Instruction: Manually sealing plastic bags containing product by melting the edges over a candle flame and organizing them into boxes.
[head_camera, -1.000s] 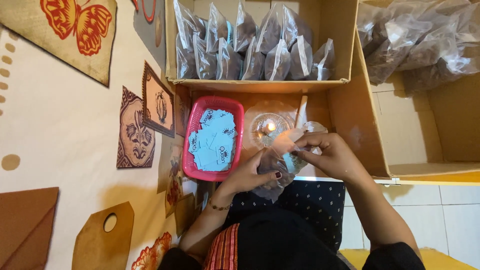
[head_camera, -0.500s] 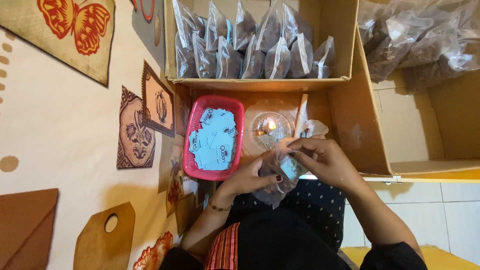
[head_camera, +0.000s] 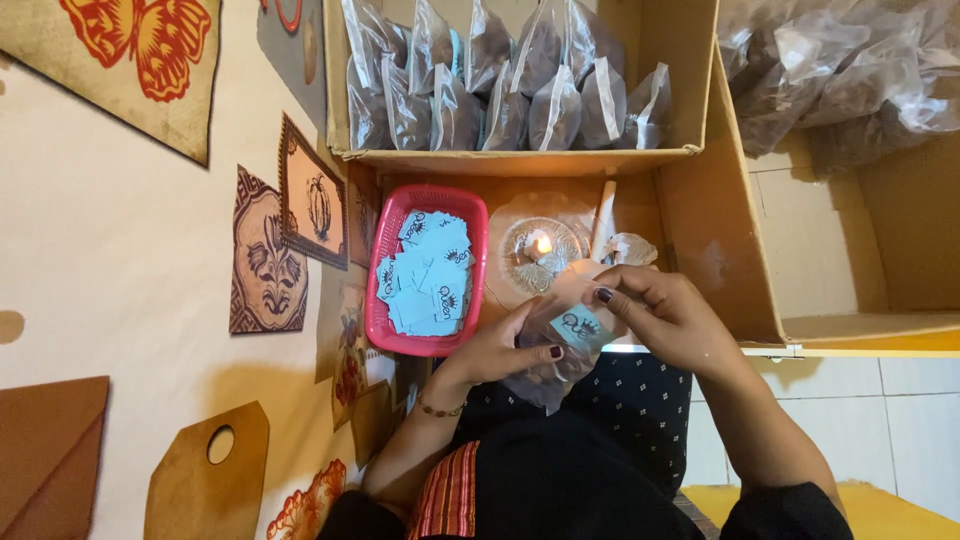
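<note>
both grips clenched on one clear plastic pouch (head_camera: 548, 362) with a blue paper label (head_camera: 578, 324): left hand (head_camera: 505, 345) beneath, right hand (head_camera: 668, 312) pinching its top. pouch sat just right of the pink basket (head_camera: 382, 258); lit candle (head_camera: 541, 246) beyond.

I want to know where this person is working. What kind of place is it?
Probably a home packing corner on the floor: cardboard boxes full of filled plastic bags, a pink basket of blue paper labels, and a lit candle.
</note>
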